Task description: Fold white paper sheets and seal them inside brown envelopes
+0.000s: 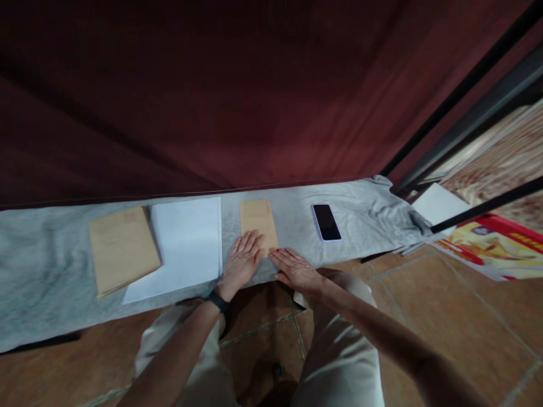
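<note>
Both hands lie palm down, fingers stretched out and uncurled. The left hand (245, 259), a dark band (218, 301) at its wrist, hides the lower left of a small brown envelope (257, 216) on a grey cloth (360, 203); the right hand (294, 271) reaches its lower right corner. Faint print on the envelope is unreadable. Rightward lies a dark-screened phone (326, 222); leftward, white paper (186, 237) partly under larger brown envelopes (123, 243). Far right, a red-and-yellow package (500, 243) is cut off, its lettering blurred.
</note>
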### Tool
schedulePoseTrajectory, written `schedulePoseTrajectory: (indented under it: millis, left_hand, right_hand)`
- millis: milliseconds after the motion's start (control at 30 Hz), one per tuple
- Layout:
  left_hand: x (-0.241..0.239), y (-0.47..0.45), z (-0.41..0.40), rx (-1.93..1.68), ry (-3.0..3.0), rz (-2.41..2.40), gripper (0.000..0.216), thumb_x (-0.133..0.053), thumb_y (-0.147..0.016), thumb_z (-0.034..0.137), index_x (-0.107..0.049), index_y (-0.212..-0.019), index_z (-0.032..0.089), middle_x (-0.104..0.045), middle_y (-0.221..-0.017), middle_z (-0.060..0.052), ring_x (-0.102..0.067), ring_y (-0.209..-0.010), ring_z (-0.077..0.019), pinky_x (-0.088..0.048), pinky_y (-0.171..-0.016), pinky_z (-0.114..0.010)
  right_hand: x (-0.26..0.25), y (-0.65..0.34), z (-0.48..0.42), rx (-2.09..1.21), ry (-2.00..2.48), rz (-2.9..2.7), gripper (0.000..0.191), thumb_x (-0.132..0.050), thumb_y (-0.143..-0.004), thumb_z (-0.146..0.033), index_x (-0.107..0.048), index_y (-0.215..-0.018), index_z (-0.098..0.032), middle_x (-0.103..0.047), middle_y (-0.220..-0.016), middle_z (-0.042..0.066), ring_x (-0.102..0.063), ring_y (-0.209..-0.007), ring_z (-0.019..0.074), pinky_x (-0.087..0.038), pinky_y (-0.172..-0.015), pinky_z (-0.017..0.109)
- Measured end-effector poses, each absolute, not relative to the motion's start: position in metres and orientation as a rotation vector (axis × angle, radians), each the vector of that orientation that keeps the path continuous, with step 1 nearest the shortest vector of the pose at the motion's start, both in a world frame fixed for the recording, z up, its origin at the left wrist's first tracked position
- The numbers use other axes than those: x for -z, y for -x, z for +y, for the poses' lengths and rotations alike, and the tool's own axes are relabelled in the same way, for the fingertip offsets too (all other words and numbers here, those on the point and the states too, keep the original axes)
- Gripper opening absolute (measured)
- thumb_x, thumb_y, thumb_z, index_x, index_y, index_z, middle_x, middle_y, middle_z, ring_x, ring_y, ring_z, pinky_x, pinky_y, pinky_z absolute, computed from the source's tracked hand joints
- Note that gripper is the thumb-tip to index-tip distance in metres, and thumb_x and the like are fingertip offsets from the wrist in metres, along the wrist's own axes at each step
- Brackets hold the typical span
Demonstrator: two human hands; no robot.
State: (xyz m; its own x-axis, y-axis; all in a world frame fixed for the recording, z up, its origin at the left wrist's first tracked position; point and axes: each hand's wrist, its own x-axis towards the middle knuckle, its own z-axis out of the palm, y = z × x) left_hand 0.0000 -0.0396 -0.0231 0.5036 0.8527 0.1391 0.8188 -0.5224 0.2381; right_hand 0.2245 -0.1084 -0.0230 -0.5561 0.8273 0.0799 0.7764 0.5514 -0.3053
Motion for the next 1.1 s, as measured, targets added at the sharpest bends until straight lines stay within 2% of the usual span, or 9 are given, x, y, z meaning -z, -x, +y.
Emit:
schedulePoseTrajectory:
  millis: [167,333,500,800,1100]
  left_hand:
    - [0.025,-0.001,-0.041,-0.341,-2.598,1.524,0.056,-0.029,-0.105,0.039,-0.037,-0.158,0.023,-0.035,-0.165,-0.005,-0.026,-0.155,-0.0245,-0.020,-0.127,-0.049]
    - [0.023,0.001,-0.043,-0.302,-2.616,1.561,0.056,-0.027,-0.104,0.033,-0.038,-0.157,0.019,-0.035,-0.165,-0.008,-0.027,-0.155,-0.0256,-0.018,-0.127,-0.053]
    - [0.019,-0.017,-0.033,-0.285,-2.685,1.432,0.057,-0.025,-0.103,0.028,-0.038,-0.157,0.018,-0.039,-0.163,-0.007,-0.027,-0.155,-0.0238,-0.017,-0.128,-0.051]
    - [0.027,-0.067,0.010,-0.279,-2.662,1.424,0.061,-0.025,-0.102,0.032,-0.029,-0.160,0.014,-0.036,-0.164,-0.011,-0.026,-0.155,-0.0219,-0.017,-0.127,-0.045]
    - [0.025,-0.062,0.029,-0.173,-2.611,1.530,0.062,-0.024,-0.103,0.038,-0.031,-0.159,0.013,-0.032,-0.166,-0.012,-0.025,-0.155,-0.0232,-0.017,-0.127,-0.044]
  right_hand:
    - [0.024,-0.222,-0.116,-0.284,1.486,-2.470,0.063,-0.054,-0.101,-0.036,-0.036,-0.157,-0.014,-0.036,-0.163,0.013,-0.037,-0.150,0.0243,-0.029,-0.126,0.045]
    - [0.027,-0.218,-0.125,-0.237,1.548,-2.445,0.067,-0.056,-0.098,-0.030,-0.034,-0.158,-0.009,-0.033,-0.164,0.015,-0.036,-0.150,0.0287,-0.028,-0.126,0.047]
    - [0.029,-0.217,-0.126,-0.205,1.529,-2.435,0.070,-0.055,-0.095,-0.025,-0.032,-0.159,-0.010,-0.032,-0.164,0.015,-0.035,-0.151,0.0291,-0.027,-0.126,0.047]
    - [0.025,-0.215,-0.126,-0.204,1.552,-2.437,0.071,-0.055,-0.094,-0.023,-0.031,-0.159,-0.011,-0.037,-0.162,0.015,-0.037,-0.149,0.0281,-0.027,-0.126,0.047]
    - [0.022,-0.212,-0.128,-0.186,1.573,-2.432,0.064,-0.050,-0.097,-0.022,-0.035,-0.157,-0.008,-0.035,-0.163,0.016,-0.038,-0.149,0.0286,-0.029,-0.125,0.046]
